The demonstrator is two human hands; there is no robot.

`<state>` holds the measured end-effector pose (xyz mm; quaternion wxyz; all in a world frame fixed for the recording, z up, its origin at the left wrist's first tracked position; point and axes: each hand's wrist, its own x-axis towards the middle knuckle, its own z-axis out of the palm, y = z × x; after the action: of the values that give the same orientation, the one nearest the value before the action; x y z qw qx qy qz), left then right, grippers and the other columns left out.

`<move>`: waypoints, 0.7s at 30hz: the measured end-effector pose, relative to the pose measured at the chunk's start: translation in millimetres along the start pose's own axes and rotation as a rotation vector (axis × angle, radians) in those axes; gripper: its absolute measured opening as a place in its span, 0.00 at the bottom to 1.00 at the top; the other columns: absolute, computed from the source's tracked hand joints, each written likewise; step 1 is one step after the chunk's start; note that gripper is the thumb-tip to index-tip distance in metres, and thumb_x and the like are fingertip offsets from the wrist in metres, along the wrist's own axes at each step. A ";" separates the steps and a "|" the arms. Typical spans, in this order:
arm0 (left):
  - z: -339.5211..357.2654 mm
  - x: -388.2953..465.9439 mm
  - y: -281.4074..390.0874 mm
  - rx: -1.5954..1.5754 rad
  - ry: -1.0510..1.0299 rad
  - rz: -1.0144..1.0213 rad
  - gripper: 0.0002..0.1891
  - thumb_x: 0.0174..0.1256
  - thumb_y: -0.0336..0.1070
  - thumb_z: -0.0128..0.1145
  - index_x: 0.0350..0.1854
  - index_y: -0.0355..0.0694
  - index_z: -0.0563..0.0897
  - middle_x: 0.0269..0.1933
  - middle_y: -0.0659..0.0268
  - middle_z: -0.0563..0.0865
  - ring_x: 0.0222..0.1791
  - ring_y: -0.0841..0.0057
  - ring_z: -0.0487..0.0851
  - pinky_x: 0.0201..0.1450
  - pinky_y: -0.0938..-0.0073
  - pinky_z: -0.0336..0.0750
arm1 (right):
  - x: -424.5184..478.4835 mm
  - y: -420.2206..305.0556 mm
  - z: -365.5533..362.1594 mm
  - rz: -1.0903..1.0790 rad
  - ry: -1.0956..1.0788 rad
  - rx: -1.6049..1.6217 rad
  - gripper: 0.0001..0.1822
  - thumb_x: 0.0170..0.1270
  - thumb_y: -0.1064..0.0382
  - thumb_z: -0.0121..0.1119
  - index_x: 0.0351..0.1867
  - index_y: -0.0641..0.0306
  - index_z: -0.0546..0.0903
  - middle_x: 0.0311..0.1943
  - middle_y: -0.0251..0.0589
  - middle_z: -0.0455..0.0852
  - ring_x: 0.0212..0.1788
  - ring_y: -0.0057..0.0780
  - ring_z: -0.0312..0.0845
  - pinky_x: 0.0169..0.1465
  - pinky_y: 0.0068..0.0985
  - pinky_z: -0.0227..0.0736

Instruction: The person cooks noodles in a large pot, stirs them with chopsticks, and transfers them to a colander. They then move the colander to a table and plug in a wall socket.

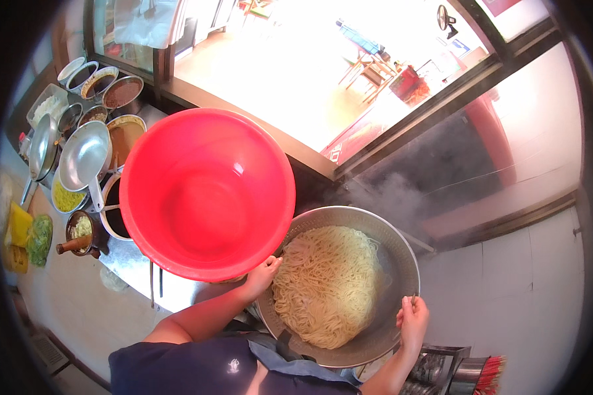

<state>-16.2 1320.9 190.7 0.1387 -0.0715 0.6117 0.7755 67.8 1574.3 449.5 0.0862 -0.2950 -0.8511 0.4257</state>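
Observation:
A large perforated metal colander (411, 256) stands before me, holding a mass of pale noodles (328, 281), and steam rises behind it. At its right rim my right hand (413, 316) is closed on what looks like a thin handle. My left hand (264, 276) is at the colander's left side, by the lower edge of a big red plastic basin (207, 197); its fingers are curled, and the basin's edge and the noodles lie close by, so its exact hold is partly hidden. The basin's inside shows no food.
Metal pots of sauces (123, 92), a steel pan (81, 155), a bowl of yellow food (68, 195) and a mortar with a wooden pestle (74, 244) crowd the left counter. A window frame (257, 133) runs behind. At lower right stands a metal container of red-tipped sticks (491, 373).

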 end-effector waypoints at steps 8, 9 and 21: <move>-6.5 -11.3 -21.9 0.149 0.072 0.260 0.12 0.63 0.39 0.56 0.24 0.37 0.76 0.21 0.72 0.72 0.23 0.84 0.68 0.27 0.79 0.64 | -0.6 22.2 -19.3 -0.196 0.006 -0.182 0.14 0.65 0.63 0.54 0.45 0.73 0.76 0.24 0.37 0.80 0.20 0.18 0.73 0.25 0.17 0.69; -11.5 -16.0 -23.0 0.207 0.140 0.339 0.10 0.62 0.38 0.56 0.27 0.37 0.78 0.22 0.71 0.74 0.24 0.84 0.70 0.29 0.79 0.65 | 6.3 35.0 -22.0 -0.262 -0.005 -0.204 0.15 0.65 0.63 0.54 0.47 0.75 0.75 0.25 0.38 0.80 0.22 0.19 0.74 0.27 0.18 0.70; -94.5 -200.6 -101.1 0.338 0.412 0.156 0.12 0.58 0.33 0.60 0.43 0.36 0.80 0.43 0.62 0.82 0.37 0.75 0.80 0.42 0.75 0.74 | -36.7 65.5 -32.9 -0.748 0.219 -0.138 0.18 0.63 0.69 0.53 0.53 0.75 0.74 0.52 0.52 0.79 0.56 0.37 0.74 0.60 0.30 0.66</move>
<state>199.7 1225.3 130.3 -0.0390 -0.1561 0.7515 0.6399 138.7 1605.7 423.1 0.3055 -0.0134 -0.9122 0.2729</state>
